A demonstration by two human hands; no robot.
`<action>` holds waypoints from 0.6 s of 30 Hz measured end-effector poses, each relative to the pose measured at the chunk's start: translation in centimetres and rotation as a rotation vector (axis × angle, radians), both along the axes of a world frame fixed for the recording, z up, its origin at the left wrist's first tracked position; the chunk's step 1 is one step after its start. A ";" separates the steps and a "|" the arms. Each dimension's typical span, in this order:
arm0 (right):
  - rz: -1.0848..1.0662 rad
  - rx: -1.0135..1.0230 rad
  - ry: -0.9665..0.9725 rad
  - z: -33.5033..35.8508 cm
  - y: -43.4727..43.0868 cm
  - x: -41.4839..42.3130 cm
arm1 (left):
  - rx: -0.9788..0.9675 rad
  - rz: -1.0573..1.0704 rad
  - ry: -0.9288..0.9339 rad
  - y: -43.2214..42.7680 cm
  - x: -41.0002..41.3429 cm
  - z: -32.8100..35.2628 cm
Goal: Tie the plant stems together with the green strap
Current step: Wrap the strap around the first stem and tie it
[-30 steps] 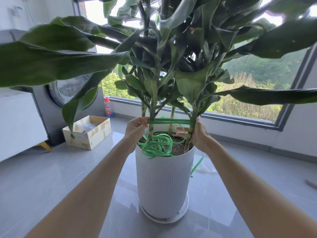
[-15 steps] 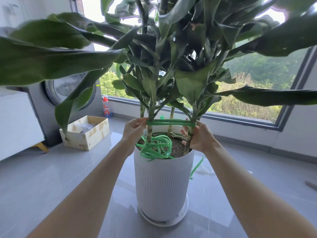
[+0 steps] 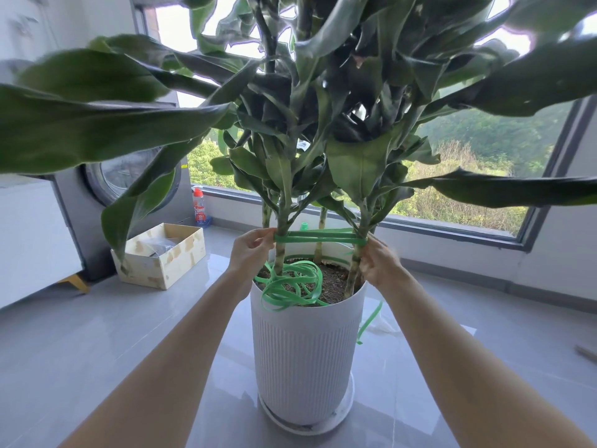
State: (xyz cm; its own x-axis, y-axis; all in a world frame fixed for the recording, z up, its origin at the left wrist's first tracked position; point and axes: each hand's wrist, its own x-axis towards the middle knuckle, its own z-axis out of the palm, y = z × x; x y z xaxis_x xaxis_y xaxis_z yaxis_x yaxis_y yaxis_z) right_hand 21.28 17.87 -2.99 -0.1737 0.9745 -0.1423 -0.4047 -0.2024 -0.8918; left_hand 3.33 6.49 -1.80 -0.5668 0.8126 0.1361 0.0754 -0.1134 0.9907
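A tall leafy plant stands in a white ribbed pot (image 3: 303, 350). Its stems (image 3: 280, 253) rise from the soil, and a green strap (image 3: 319, 237) runs in two bands around them just above the rim. My left hand (image 3: 252, 250) pinches the strap at the left stem. My right hand (image 3: 379, 263) holds the strap against the right stem (image 3: 355, 270). Slack strap lies in loose coils (image 3: 290, 286) on the soil, and a tail (image 3: 370, 321) hangs down the pot's right side.
A cardboard box (image 3: 161, 257) sits on the grey tiled floor to the left, beside a washing machine (image 3: 106, 202). A red and white bottle (image 3: 200, 208) stands by the window ledge. Long leaves (image 3: 97, 137) spread wide at head height.
My right hand has moved back onto the right stem and strap after its fingers spread open half a second ago. The view has come slightly closer. My left hand stays put.
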 end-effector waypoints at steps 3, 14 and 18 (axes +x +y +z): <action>-0.234 0.267 -0.371 0.3 -0.2 0.5 | 0.000 0.003 -0.007 -0.1 0.1 0.1; -0.346 0.658 -0.831 0.7 -1.2 0.8 | -0.005 0.016 0.018 -0.2 0.2 0.3; -0.379 0.617 -0.842 1.2 -1.1 0.8 | -0.002 0.018 0.020 -0.2 0.0 0.1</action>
State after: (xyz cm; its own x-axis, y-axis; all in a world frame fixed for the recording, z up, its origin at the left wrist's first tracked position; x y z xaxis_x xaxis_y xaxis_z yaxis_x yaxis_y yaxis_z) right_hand 22.10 16.77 -1.80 0.0751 0.8884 0.4528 0.4360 0.3792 -0.8161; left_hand 3.34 6.30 -1.66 -0.5788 0.8024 0.1455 0.0970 -0.1094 0.9893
